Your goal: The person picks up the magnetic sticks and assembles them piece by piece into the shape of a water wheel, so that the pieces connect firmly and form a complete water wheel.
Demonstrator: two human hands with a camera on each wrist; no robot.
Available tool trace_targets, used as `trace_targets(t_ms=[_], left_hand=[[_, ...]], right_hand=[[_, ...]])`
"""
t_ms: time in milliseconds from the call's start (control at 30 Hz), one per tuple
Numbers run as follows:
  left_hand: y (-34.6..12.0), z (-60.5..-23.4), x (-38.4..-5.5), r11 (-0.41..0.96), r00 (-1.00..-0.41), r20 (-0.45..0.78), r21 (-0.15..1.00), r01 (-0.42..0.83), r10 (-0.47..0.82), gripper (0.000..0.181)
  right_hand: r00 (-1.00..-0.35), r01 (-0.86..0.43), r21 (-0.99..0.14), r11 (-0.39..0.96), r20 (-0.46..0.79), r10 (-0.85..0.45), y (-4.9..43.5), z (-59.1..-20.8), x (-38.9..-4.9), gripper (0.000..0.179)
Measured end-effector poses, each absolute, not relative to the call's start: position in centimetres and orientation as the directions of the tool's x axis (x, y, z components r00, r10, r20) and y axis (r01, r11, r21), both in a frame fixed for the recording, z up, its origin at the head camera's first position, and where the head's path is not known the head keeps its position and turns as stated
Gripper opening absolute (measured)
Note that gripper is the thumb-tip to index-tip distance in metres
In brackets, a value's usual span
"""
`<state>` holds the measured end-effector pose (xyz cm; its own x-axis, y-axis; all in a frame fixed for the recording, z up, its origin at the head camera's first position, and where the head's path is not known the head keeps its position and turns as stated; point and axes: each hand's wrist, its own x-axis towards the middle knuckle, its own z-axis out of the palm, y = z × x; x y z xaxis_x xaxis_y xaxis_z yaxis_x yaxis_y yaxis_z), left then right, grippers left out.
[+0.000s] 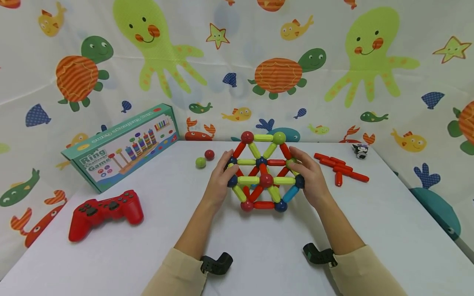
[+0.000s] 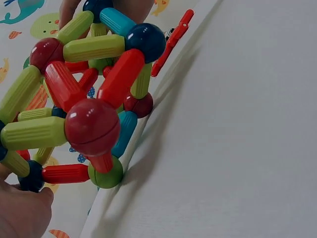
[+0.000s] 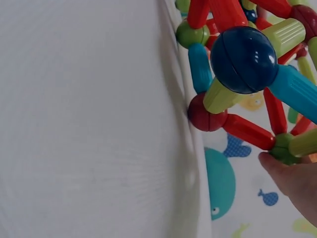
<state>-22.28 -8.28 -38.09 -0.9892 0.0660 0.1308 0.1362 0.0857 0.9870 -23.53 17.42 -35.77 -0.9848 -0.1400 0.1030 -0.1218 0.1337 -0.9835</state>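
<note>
Head view: a ball-and-rod frame (image 1: pixel 266 180) is held between a person's two hands, to the right of the teal game box (image 1: pixel 122 150). The left hand (image 1: pixel 217 179) grips the frame's side nearer that box; the right hand (image 1: pixel 312 179) grips the side farther from it. Neither is clearly closer to the frame's middle, and its rounded shape shows no evident long axis.

Left wrist view: the left thumb (image 2: pixel 40 199) meets a dark blue ball (image 2: pixel 30 176).

Right wrist view: the right thumb (image 3: pixel 277 169) touches a green ball (image 3: pixel 283 148), partly finger-covered in the head view.
</note>
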Motion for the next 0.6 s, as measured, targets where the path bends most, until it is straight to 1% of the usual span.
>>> trace_targets(t_ms=[200,333,467,600], left_hand=[[-8.3,-38.3,-22.7,0.058,-0.988,0.149,0.987,0.151,0.050,0.059],[-8.3,-38.5,-22.9,0.063,-0.988,0.153,0.986,0.155,0.038,0.056],[-8.4,-38.6,-23.0,0.056,-0.986,0.158,0.985,0.161,0.056,0.057],[-8.4,-38.8,-23.1,0.037,-0.983,0.170,0.984,0.173,0.075,0.058]], right_hand=[[-0.958,-0.266,-0.942,0.204,0.234,-0.169,17.7,-36.7,-24.0,0.062],[-0.937,-0.333,-0.912,0.238,0.292,-0.191,17.8,-37.0,-24.2,0.066],[-0.928,-0.360,-0.892,0.275,0.311,-0.205,18.1,-37.4,-24.3,0.068],[-0.928,-0.359,-0.883,0.303,0.302,-0.219,18.4,-37.6,-24.3,0.071]])
